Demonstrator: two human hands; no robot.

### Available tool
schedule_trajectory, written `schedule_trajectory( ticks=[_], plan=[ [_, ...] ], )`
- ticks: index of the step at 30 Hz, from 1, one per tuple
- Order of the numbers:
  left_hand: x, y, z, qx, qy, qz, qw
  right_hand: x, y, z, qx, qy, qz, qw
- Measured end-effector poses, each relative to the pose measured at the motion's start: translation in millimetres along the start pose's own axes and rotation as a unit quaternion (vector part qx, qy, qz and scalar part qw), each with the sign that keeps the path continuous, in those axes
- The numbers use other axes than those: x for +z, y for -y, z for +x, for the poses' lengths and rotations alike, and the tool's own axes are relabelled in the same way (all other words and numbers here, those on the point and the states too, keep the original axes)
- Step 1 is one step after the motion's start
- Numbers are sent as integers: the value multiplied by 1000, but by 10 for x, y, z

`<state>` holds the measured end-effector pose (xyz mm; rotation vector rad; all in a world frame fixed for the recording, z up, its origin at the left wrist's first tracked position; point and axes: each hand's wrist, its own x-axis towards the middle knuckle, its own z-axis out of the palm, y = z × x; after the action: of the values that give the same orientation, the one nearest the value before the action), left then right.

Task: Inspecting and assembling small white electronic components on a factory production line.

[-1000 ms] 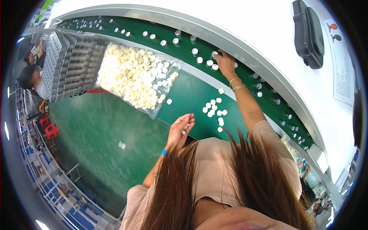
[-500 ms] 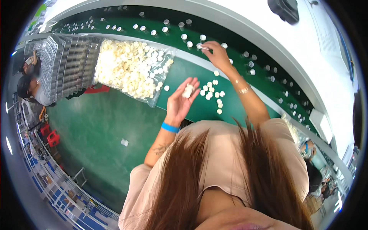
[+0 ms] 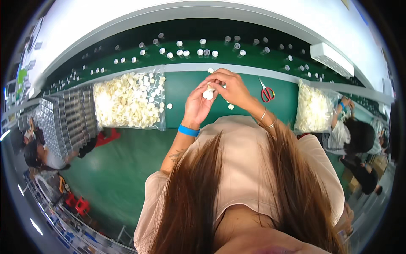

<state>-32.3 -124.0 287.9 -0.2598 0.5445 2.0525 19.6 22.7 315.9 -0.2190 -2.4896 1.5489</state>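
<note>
Off-white pieces in hand: a small cluster [image 3: 208,94] held in front of the chest, above the desk; rounded, matte and pale, too small to count surely.
Left grip: the left hand [image 3: 197,106], palm turned up, cradles that cluster; its fingers are partly covered.
Right grip: the right hand [image 3: 231,86] arches over, thumb and fingertips at the cluster; whether they pinch a piece I cannot tell.
Step in hand: apparently separating or sorting single pieces out of the palm.
Next move calls for: a light fingertip pinch on one piece, I judge, with the left palm steady so the others do not roll off.
Desk: smooth, flat green top [image 3: 179,89]; a loose piece [image 3: 169,106] lies near the left bag.
Scissors: red-handled, metal-bladed [image 3: 267,94], lying right of the hands.
Left bag: clear, crinkled plastic [image 3: 158,120], heaped with similar pale pieces.
Right bag: clear plastic too, well filled [image 3: 315,108].
Belt: dark green strip [image 3: 270,31] beyond the desk, carrying small see-through containers with white round tops [image 3: 203,41].
Trays: a tall stack of clear, moulded, ribbed plastic [image 3: 69,116] at far left.
</note>
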Motion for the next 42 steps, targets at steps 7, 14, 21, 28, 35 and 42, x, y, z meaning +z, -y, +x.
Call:
schedule_trajectory(
  ticks=[7, 14, 21, 28, 35, 42],
  plan=[
    [-88, 101, 133, 8, -28, 113, 993, -128, 89, -130, 17, -81, 40, 996],
    [52, 119, 212, 50, -49, 210, 975, -150, -172, -167, 75, -145, 151, 975],
    [-114, 87, 227, 74, -96, 127, 984, 50, -222, 26, 61, -118, -7, 991],
    [-405, -112, 245, 84, -139, 64, 985, 157, -604, 543, 36, 113, 30, 993],
    [-860, -213, 110, 128, -179, 1, 975, 508, -711, 970, 24, 315, 47, 947],
    [-999, -228, 3, 134, -200, -38, 970, 778, -1459, 1132, 92, 154, -47, 983]
  ],
)
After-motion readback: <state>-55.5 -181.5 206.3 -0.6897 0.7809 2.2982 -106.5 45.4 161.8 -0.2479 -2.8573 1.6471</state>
